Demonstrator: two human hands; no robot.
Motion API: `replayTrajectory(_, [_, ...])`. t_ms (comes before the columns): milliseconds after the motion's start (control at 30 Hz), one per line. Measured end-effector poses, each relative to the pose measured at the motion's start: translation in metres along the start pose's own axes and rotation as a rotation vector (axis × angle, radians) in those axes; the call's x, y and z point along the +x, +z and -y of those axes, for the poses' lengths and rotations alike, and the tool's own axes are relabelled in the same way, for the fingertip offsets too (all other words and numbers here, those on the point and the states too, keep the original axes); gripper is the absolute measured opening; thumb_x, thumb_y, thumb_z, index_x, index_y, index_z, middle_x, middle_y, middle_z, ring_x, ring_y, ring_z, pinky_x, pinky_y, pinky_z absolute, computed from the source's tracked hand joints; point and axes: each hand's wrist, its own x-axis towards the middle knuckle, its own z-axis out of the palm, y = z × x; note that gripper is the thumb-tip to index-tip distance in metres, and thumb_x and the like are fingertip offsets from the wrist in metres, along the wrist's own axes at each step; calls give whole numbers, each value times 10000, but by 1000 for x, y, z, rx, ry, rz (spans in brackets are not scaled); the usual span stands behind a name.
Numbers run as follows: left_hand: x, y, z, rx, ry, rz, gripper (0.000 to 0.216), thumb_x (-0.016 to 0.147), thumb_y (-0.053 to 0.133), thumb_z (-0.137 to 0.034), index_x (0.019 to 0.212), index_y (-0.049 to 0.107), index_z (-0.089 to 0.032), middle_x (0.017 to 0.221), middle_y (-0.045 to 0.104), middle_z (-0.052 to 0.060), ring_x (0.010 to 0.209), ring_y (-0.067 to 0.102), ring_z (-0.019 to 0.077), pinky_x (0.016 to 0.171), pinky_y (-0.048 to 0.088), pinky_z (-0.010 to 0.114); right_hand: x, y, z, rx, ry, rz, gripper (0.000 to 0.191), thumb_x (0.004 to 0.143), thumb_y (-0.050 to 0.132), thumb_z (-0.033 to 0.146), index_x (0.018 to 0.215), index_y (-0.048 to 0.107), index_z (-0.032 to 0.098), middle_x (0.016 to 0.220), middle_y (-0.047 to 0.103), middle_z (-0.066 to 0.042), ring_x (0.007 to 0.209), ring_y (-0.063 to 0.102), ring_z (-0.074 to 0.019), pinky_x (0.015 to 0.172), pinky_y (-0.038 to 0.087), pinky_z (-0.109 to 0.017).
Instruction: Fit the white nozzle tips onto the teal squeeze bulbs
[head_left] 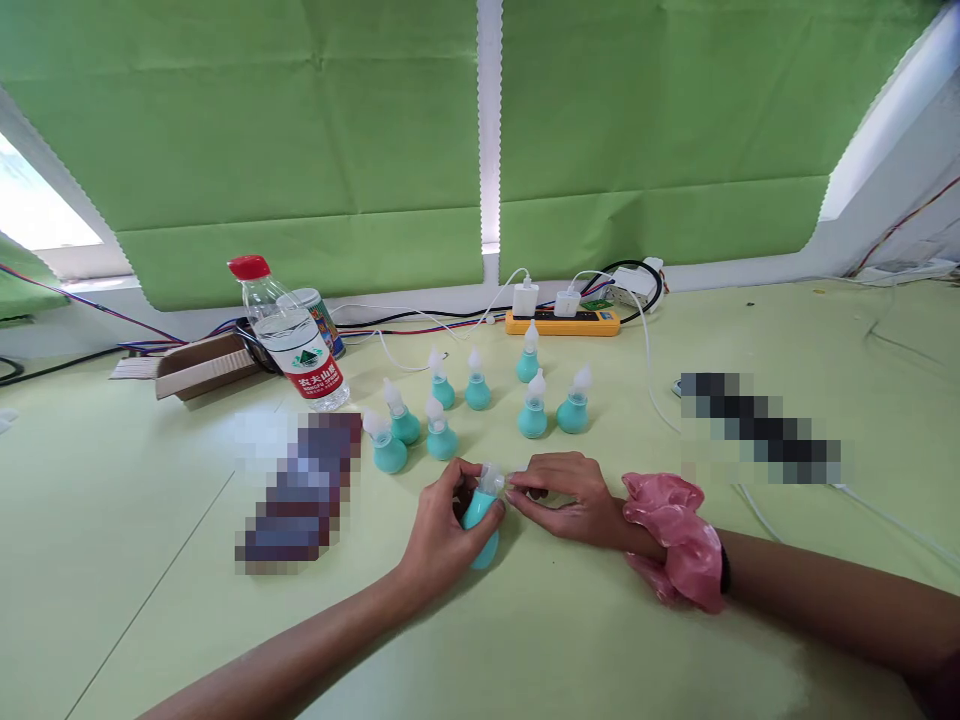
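In the middle of the table my left hand (448, 520) is wrapped round a teal nasal aspirator (484, 550), a soft bulb with a clear top. It lies tilted, its clear end towards the right. My right hand (564, 495) meets it there, thumb and fingertips pinched together beside the clear end; what they hold, if anything, is too small to tell. A pink scrunchie (679, 540) circles the right wrist. Beyond the hands stand several more aspirators (441, 440), teal bulbs with whitish pointed tips, in a left group and a right group (533, 418).
A water bottle (304, 350) with a red cap, a can (326, 320) and an open cardboard box (206, 368) are at the back left. A yellow power strip (562, 323) with chargers lies near the wall. Blurred-out objects rest left (304, 495) and right (757, 425); cables cross the table.
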Motion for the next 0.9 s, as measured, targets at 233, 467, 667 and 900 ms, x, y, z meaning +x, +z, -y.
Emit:
replayTrajectory(233, [2, 0, 1, 0, 15, 24, 150, 687, 544, -234, 791, 475, -152, 678, 531, -11, 584, 470, 100, 532, 397, 209, 0, 2, -2, 78, -64, 8, 85, 744, 544, 122, 771, 617, 155, 546, 587, -16, 495, 495, -95, 459, 384, -204])
replayTrajectory(467, [1, 0, 1, 2, 59, 35, 130, 660, 558, -214, 757, 501, -149, 647, 524, -19, 542, 447, 86, 504, 395, 194, -1, 1, -3, 75, -67, 10, 71, 711, 548, 121, 732, 597, 169, 515, 574, 3, 462, 484, -87, 454, 386, -200])
replayTrajectory(667, [-3, 2, 2, 47, 47, -7, 214, 670, 560, -240, 858, 522, -144, 695, 560, 4, 581, 490, 107, 540, 421, 222, -1, 0, 3, 18, -61, -40, 105, 678, 516, 87, 677, 562, 181, 493, 547, 24, 448, 464, -76, 456, 384, -189])
replayTrajectory(900, [-2, -3, 1, 65, -2, -147, 211, 695, 551, -268, 872, 548, -153, 741, 577, 16, 685, 535, 141, 570, 425, 226, 4, -5, 6, 74, 183, -82, 65, 663, 535, 122, 624, 555, 170, 493, 535, 29, 436, 469, -65, 466, 406, -176])
